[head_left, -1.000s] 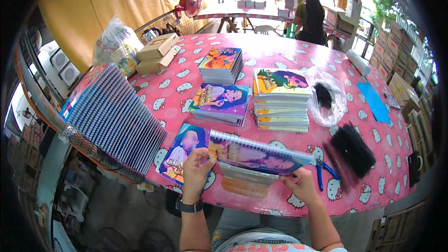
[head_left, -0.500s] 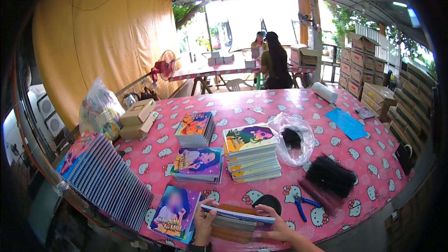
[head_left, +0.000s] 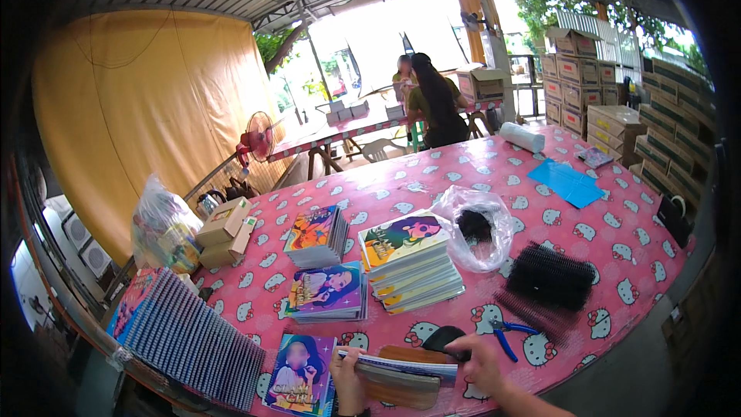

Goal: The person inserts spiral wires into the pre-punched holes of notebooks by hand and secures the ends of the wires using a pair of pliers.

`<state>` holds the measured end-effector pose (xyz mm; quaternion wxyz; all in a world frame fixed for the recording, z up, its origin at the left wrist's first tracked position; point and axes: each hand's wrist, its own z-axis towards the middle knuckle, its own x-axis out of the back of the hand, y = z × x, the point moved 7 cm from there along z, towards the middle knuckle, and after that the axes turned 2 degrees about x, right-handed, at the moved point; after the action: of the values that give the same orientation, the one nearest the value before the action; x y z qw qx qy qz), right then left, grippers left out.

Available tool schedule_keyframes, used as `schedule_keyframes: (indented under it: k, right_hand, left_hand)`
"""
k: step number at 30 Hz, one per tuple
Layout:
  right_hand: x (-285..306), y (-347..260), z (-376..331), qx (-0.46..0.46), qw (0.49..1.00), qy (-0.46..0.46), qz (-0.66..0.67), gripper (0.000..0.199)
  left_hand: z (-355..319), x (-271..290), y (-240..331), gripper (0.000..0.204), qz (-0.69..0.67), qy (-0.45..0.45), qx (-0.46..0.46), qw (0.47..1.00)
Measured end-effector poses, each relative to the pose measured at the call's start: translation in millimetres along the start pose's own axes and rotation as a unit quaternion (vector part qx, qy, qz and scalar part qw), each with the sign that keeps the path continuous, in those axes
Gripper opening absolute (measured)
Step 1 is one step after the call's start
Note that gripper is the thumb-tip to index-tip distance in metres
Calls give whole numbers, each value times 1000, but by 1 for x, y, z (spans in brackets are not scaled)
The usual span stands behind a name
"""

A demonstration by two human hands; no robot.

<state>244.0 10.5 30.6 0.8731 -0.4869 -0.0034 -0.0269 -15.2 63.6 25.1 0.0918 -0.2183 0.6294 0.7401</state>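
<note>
Left hand [head_left: 349, 377] and right hand [head_left: 480, 361], each grip clamped on spiral notebook [head_left: 401, 363] ends, above pink desk [head_left: 463, 185]; blue pliers [head_left: 505, 333] near right hand.

You have three stacks of colourful notebooks on the pink table [head_left: 463, 177]: one at the back [head_left: 316, 235], one in front of it [head_left: 328, 292] and a taller one to the right [head_left: 409, 261], plus a single notebook [head_left: 297, 374] lying flat and one long fanned row of spiral-bound books [head_left: 189, 340] at your left. There is one pair of blue-handled pliers [head_left: 505, 333], one clear plastic bag [head_left: 475, 235], one heap of black binding combs [head_left: 549, 282], one blue sheet [head_left: 567, 183] and one white roll [head_left: 522, 137]. Two cardboard boxes [head_left: 224, 232] sit by the far left edge, and two people [head_left: 432, 100] stand at the next table.
</note>
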Motion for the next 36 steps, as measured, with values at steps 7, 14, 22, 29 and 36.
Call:
schedule_keyframes:
  k: [7, 14, 22, 29, 36]
  right_hand:
    - [141, 41, 14, -89, 839, 83, -530, 31]
    - [155, 85, 8, -154, 820, 35, -550, 28]
    - [146, 68, 14, -108, 817, 29, -565, 18]
    - [154, 64, 20, -61, 851, 70, -516, 22]
    - [152, -11, 45, -3, 873, 100, -478, 41]
  left_hand:
    - [-6, -11, -3, 17, -83, -8, -67, 994]
    - [-10, -7, 4, 23, -67, 2, -91, 994]
    - [-9, -2, 0, 18, -9, 48, -46, 998]
    - [-9, -11, 10, 30, 11, 50, -42, 998]
    - [-11, -8, 22, 42, 51, 67, -147, 986]
